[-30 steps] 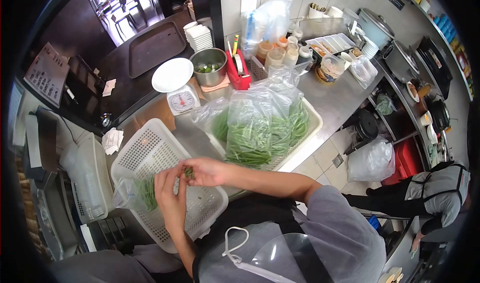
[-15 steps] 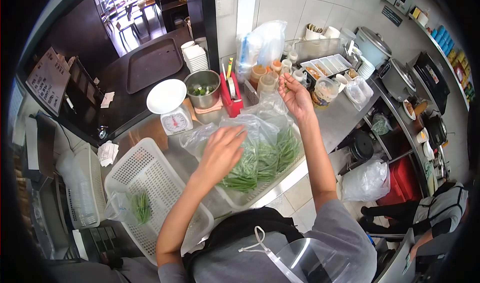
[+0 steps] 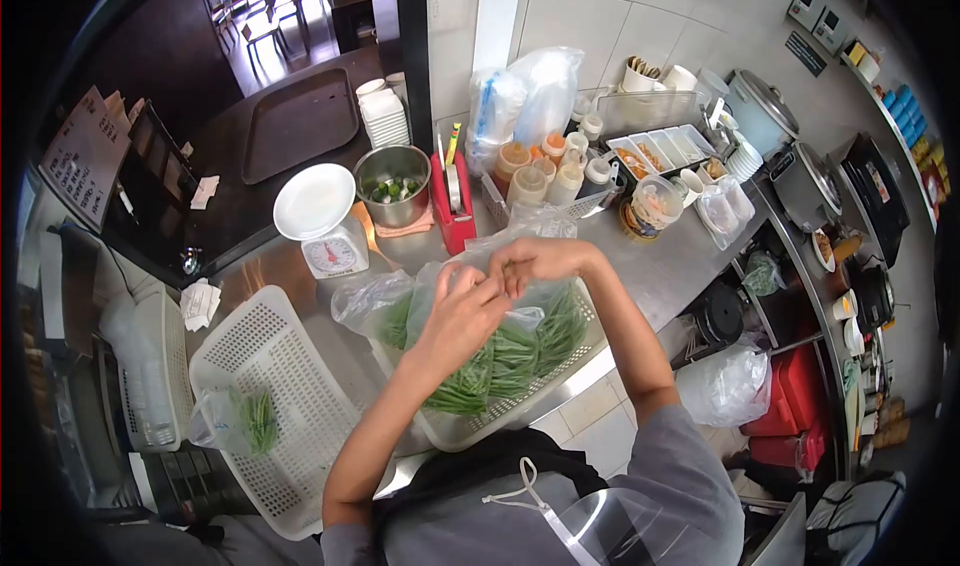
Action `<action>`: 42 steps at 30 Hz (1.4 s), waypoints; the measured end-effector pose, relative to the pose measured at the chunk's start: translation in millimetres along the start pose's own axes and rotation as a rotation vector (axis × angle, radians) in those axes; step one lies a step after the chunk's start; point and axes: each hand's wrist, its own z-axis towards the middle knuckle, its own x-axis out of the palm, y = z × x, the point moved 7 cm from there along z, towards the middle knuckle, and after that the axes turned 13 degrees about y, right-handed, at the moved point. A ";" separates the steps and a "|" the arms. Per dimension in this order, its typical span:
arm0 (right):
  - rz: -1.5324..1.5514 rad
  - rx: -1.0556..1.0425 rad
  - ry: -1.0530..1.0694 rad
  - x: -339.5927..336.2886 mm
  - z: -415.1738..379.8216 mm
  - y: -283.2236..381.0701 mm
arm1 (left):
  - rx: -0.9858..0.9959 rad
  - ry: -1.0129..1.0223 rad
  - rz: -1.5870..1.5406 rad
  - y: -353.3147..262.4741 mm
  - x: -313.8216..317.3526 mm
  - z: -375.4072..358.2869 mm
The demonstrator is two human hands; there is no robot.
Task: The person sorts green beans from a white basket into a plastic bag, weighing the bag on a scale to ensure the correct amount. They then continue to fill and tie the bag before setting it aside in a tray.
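Clear plastic bags of green beans (image 3: 515, 359) fill a white perforated basket (image 3: 440, 438) in front of me. Over the bags, my left hand (image 3: 463, 311) and my right hand (image 3: 535, 264) meet, fingertips pinched together around the gathered top of a bag. A red tape dispenser (image 3: 455, 216) stands just beyond my hands. At the left, a second white basket (image 3: 290, 386) holds a small bag of green beans (image 3: 258, 421).
Behind the baskets are a white scale (image 3: 335, 253), a metal pot (image 3: 393, 186) and a caddy of sauce bottles (image 3: 560, 181). A dark tray (image 3: 302, 126) lies on the back counter. Part of another person (image 3: 855, 516) shows at lower right.
My right hand has come down and left from beside the sauce bottles to join my left hand at the bag top. The view has shifted slightly.
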 end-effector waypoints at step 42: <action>-1.077 -0.579 -0.264 224.0 216.6 205.0 | -0.823 -0.534 0.148 52.9 -166.3 -369.9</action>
